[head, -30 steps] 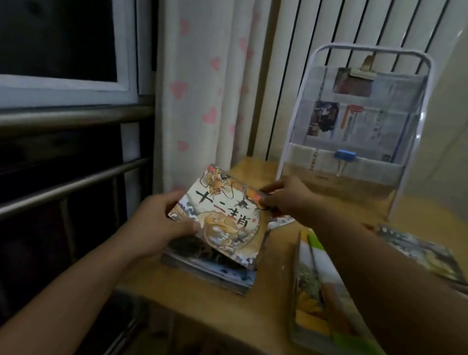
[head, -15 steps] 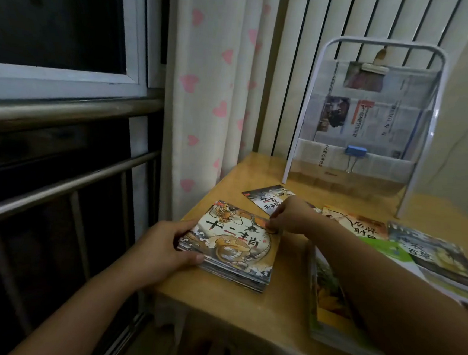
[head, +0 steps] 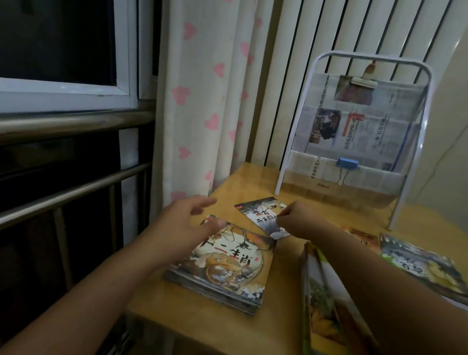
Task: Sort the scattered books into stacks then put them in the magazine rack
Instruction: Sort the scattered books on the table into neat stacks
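Books lie on the wooden table [head: 214,325]: a dragon-cover stack [head: 228,264] at the near left edge. Left hand [head: 183,224] hovers above it, fingers spread, holding nothing. Right hand [head: 294,220] pinches a thin booklet [head: 260,215] beyond. Magazine rack [head: 352,136] stands upright farthest back.

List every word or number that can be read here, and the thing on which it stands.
"十二生肖": top book of the stack.
Small book pinched by right hand: characters blurred.
Book at right: title blurred.
Newspaper in magazine rack: print too small.
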